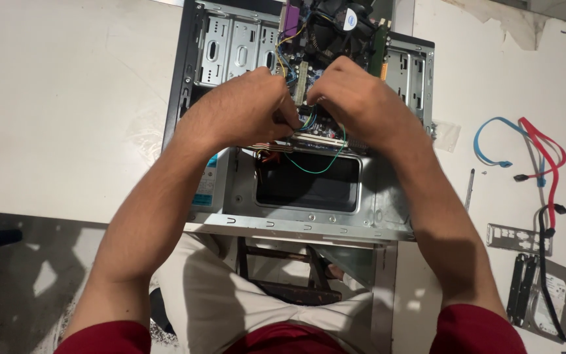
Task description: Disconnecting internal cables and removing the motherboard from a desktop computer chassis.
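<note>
Head view, looking down: open PC case [309, 216] lies on its side on white worktop [67, 118], side panel off, motherboard [325, 39] exposed inside. Both hands meet over lower edge of board, approx. mid-case.

Left hand [247, 108]: fingers curled in tight, tips pinched at the small wire bundle [306, 121] (blue/white/green leads) near board edge. Whether it actually grips a connector can't be told; fingertips hidden by knuckles.

Right hand [355, 98]: curled likewise, touching left hand, fingertips down at the same wire bundle. Grip on wires not resolvable either.

A loose green wire [322, 167] loops down from under the hands over the dark cut-out in case floor. CPU fan [339, 23] sits at top of board, well above hands.

Right of case on worktop: screwdriver [470, 190] just beside case wall; blue and red SATA cables [532, 147] further out; metal I/O shield [515, 237] below them; hard drive [551, 298] w/ black cable near worktop corner. Small clear bag [447, 134] beside case's right wall.
</note>
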